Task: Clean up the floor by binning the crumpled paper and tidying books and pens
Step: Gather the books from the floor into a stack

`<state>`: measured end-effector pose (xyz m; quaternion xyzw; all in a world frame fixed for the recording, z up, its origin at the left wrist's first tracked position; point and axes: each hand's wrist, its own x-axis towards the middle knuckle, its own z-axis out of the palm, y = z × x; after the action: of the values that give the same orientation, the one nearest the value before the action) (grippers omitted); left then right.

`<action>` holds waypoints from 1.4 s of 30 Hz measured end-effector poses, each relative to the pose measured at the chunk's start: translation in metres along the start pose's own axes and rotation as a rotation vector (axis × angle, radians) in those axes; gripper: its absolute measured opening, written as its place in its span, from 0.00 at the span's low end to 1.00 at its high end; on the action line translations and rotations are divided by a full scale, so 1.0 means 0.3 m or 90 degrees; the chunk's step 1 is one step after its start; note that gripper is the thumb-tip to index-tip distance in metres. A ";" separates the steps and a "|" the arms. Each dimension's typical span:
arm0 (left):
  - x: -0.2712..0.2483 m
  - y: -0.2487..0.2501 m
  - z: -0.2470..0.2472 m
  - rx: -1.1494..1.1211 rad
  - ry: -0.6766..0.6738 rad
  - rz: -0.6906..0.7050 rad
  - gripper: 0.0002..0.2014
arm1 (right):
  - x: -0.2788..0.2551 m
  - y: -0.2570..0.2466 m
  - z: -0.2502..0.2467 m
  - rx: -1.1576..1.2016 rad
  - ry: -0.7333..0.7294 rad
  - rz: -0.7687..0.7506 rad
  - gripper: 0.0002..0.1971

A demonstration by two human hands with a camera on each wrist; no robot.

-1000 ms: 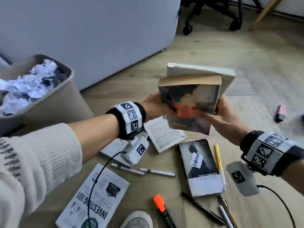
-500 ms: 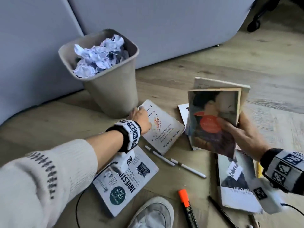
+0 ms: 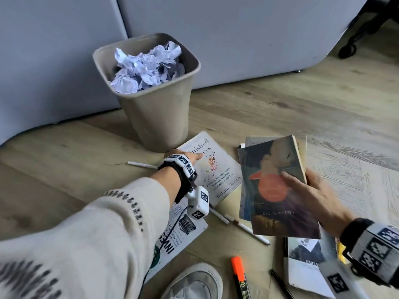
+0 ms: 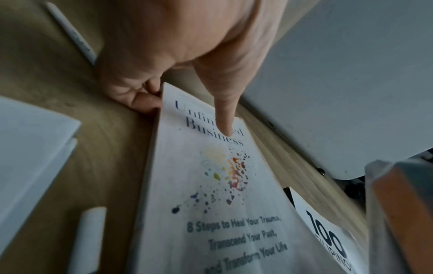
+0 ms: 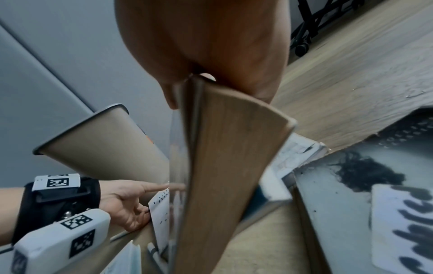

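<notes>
Two books (image 3: 278, 186) gripped upright in my right hand (image 3: 311, 195) | left hand (image 3: 185, 157) pinching near corner of white book (image 3: 216, 169) flat on floor beside bin (image 3: 155, 108) | its long axis runs toward my right hand | left nearer

A grey panel (image 3: 237, 39) stands upright behind the wooden floor (image 3: 280, 108); black chair legs with a castor (image 3: 347, 50) show at the far right. A white shoe (image 3: 194, 281) rests on the floor at the bottom edge.
</notes>
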<state>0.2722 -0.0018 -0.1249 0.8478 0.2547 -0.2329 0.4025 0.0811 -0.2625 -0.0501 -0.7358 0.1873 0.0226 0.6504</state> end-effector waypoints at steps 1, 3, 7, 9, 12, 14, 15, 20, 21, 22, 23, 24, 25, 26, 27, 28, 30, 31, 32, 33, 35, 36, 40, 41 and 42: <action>0.012 0.001 0.013 -0.011 -0.018 -0.008 0.45 | -0.001 0.014 -0.014 -0.015 0.001 0.012 0.14; -0.017 0.029 0.025 -0.062 -0.064 -0.007 0.38 | -0.003 0.034 -0.040 -0.014 -0.002 0.030 0.15; -0.094 0.110 0.086 -0.128 -0.074 0.058 0.32 | -0.014 0.051 -0.077 0.069 0.024 0.088 0.05; -0.136 0.140 0.133 -0.210 -0.050 0.088 0.31 | -0.025 0.065 -0.108 0.124 0.034 0.126 0.05; -0.183 0.158 0.170 -0.269 -0.031 0.144 0.23 | -0.034 0.079 -0.168 0.191 0.100 0.162 0.15; -0.225 0.171 0.167 -0.303 -0.012 0.220 0.20 | -0.049 0.049 -0.191 0.226 0.076 0.155 0.21; -0.253 0.183 0.161 -0.290 0.029 0.282 0.17 | -0.052 0.026 -0.193 0.242 0.059 0.155 0.21; -0.398 0.279 0.139 -0.205 0.058 0.510 0.16 | -0.032 -0.064 -0.203 0.308 0.041 0.123 0.22; -0.418 0.298 0.140 -0.214 0.016 0.530 0.17 | -0.025 -0.068 -0.205 0.305 0.031 0.112 0.23; -0.438 0.315 0.148 -0.233 -0.033 0.541 0.17 | -0.023 -0.083 -0.199 0.306 0.023 0.104 0.23; -0.464 0.330 0.156 -0.259 -0.086 0.539 0.18 | -0.018 -0.096 -0.192 0.320 0.017 0.090 0.24; -0.493 0.343 0.167 -0.278 -0.132 0.531 0.20 | -0.009 -0.097 -0.196 0.340 0.023 0.082 0.26; -0.528 0.354 0.179 -0.283 -0.168 0.526 0.22 | -0.011 -0.118 -0.186 0.363 0.019 0.074 0.25; -0.563 0.361 0.191 -0.273 -0.193 0.531 0.25 | -0.008 -0.125 -0.173 0.371 0.014 0.070 0.22; -0.600 0.363 0.202 -0.250 -0.207 0.541 0.28 | -0.011 -0.126 -0.170 0.361 -0.005 0.071 0.21; -0.629 0.359 0.213 -0.224 -0.219 0.549 0.31 | -0.018 -0.116 -0.174 0.351 -0.007 0.085 0.24; -0.680 0.348 0.225 -0.172 -0.249 0.569 0.37 | -0.039 -0.088 -0.192 0.363 0.003 0.100 0.29; -0.707 0.341 0.229 -0.130 -0.260 0.587 0.38 | -0.050 -0.074 -0.207 0.363 0.009 0.103 0.29; -0.729 0.336 0.245 -0.076 -0.266 0.608 0.39 | -0.067 -0.065 -0.222 0.359 0.018 0.107 0.29; -0.756 0.335 0.262 -0.025 -0.265 0.629 0.39 | -0.084 -0.056 -0.235 0.363 0.021 0.110 0.27; -0.790 0.340 0.305 0.017 -0.254 0.653 0.38 | -0.116 -0.047 -0.268 0.383 0.044 0.097 0.23; -0.802 0.344 0.320 0.002 -0.264 0.647 0.34 | -0.132 -0.040 -0.300 0.364 0.056 0.072 0.21; -0.847 0.353 0.368 -0.164 -0.477 0.578 0.28 | -0.221 -0.050 -0.461 0.152 0.020 -0.030 0.29; -0.869 0.348 0.387 -0.192 -0.549 0.567 0.30 | -0.259 -0.043 -0.504 0.117 0.029 -0.031 0.33; -0.894 0.342 0.416 -0.206 -0.611 0.555 0.32 | -0.304 -0.039 -0.540 0.090 0.051 -0.036 0.35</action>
<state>0.1078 -0.2233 0.0229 0.6045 -0.2870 -0.3592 0.6505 -0.0341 -0.3956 0.0111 -0.6934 0.1936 -0.0388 0.6929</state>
